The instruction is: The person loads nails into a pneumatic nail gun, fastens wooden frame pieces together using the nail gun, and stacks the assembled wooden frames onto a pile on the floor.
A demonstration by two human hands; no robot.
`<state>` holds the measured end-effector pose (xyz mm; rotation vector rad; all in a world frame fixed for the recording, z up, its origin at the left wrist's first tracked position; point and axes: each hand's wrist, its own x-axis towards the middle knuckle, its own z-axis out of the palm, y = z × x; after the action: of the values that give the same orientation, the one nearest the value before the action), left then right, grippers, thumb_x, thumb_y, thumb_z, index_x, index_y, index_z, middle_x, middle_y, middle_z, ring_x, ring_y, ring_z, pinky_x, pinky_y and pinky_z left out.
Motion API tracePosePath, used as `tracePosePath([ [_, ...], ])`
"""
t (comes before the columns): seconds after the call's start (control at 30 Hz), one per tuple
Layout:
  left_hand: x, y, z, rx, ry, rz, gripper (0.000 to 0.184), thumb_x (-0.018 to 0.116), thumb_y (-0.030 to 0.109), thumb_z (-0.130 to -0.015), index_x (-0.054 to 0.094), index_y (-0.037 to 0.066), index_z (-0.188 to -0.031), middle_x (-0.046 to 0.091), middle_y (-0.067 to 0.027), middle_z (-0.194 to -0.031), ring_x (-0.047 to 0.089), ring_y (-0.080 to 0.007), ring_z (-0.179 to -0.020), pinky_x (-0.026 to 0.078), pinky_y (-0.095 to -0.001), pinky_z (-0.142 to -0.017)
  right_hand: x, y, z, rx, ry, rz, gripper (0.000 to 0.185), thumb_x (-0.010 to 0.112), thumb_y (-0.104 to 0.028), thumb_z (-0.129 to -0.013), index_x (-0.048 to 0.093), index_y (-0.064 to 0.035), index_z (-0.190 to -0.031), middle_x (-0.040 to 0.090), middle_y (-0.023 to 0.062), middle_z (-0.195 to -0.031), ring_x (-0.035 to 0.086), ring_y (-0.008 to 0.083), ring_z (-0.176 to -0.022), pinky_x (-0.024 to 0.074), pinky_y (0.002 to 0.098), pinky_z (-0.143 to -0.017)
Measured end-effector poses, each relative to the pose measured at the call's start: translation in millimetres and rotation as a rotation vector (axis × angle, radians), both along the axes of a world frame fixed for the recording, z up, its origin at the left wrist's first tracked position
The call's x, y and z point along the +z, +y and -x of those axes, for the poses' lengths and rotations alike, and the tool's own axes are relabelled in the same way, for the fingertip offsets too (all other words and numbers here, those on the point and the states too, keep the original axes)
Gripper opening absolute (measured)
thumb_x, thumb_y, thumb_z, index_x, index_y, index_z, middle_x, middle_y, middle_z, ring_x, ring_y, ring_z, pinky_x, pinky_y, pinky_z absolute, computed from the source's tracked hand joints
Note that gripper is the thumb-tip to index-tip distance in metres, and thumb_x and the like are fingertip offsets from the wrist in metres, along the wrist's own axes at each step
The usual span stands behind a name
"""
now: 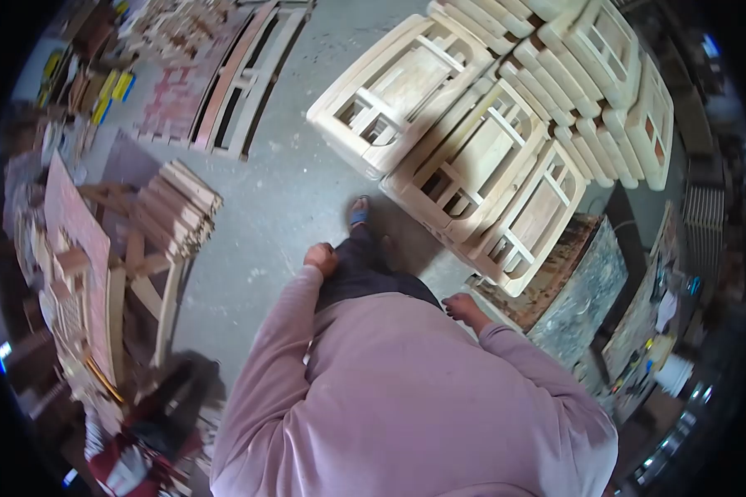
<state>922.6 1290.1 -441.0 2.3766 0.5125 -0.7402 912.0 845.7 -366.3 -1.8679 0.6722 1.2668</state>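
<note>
My left hand (pixel 322 258) hangs beside my dark trousers (pixel 365 265), its fingers loosely curled with nothing seen in them. On the other side, my right hand (pixel 466 308) is also loosely curled and holds nothing that I can see. Closest to the right hand are stacked pale wooden frames (pixel 522 224) with rounded corners and crossbars, standing on the floor and leaning in rows. The hand and the frames are apart. One sandalled foot (pixel 359 211) shows ahead of my body on the grey floor (pixel 265 207).
To the left stands a wooden workbench (pixel 83 215) with a bundle of wood strips (pixel 176 203) beside it. Long slatted pieces (pixel 249 91) lie ahead on the left. A paint-stained board (pixel 584 277) lies at right, near a white bucket (pixel 674 374).
</note>
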Motion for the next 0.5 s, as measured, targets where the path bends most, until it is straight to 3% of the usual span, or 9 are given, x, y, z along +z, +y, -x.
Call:
tracePosePath([
  [0.2,16,3,16,-0.011,-0.102,-0.007,0.029,0.057,0.027,-0.08,0.075,0.004,-0.083,0.073,-0.0183,-0.088,0.067,-0.0405,-0.081,0.053,-0.0452,-0.075,22,30,-5,0.384,-0.231,0.024,0.032,0.063,-0.027,-0.084,0.068,0.0032,-0.077,0.064,0.0081,-0.071,0.055,0.0203,-0.053,0.0443,0.0304,-0.048],
  [0.3,10,-8,31,-0.047,-0.139,0.064,0.031,0.057,0.029,-0.081,0.074,0.003,-0.082,0.072,-0.0181,-0.085,0.066,-0.0406,-0.08,0.053,-0.0454,-0.075,29,57,-17,0.331,-0.316,0.004,0.027,0.061,-0.024,-0.086,0.069,0.0015,-0.081,0.063,0.0072,-0.072,0.056,0.0191,-0.056,0.0457,0.0288,-0.052],
  [0.37,6,-8,39,-0.101,-0.168,0.122,0.033,0.057,0.031,-0.083,0.074,0.003,-0.081,0.072,-0.0178,-0.081,0.066,-0.0406,-0.079,0.053,-0.0457,-0.074,32,80,-27,-0.095,-0.134,-0.128,0.021,0.062,-0.021,-0.087,0.069,-0.0008,-0.089,0.062,0.0056,-0.07,0.058,0.0159,-0.062,0.0463,0.0256,-0.057],
  [0.43,26,5,43,-0.094,-0.164,0.122,0.033,0.056,0.031,-0.084,0.074,0.003,-0.082,0.072,-0.0176,-0.084,0.066,-0.0407,-0.081,0.053,-0.0456,-0.075,29,103,-42,-0.04,-0.133,-0.173,0.022,0.064,-0.022,-0.09,0.068,-0.0024,-0.1,0.067,0.0064,-0.084,0.064,0.0148,-0.075,0.0507,0.021,-0.066],
  [0.5,62,22,51,-0.082,-0.119,0.121,0.034,0.054,0.03,-0.087,0.074,0.003,-0.082,0.073,-0.0172,-0.091,0.067,-0.0408,-0.085,0.053,-0.0453,-0.077,73,165,-51,-0.051,-0.256,-0.224,0.02,0.063,-0.019,-0.091,0.067,-0.0018,-0.101,0.067,0.0064,-0.086,0.065,0.0151,-0.076,0.0515,0.0217,-0.067],
])
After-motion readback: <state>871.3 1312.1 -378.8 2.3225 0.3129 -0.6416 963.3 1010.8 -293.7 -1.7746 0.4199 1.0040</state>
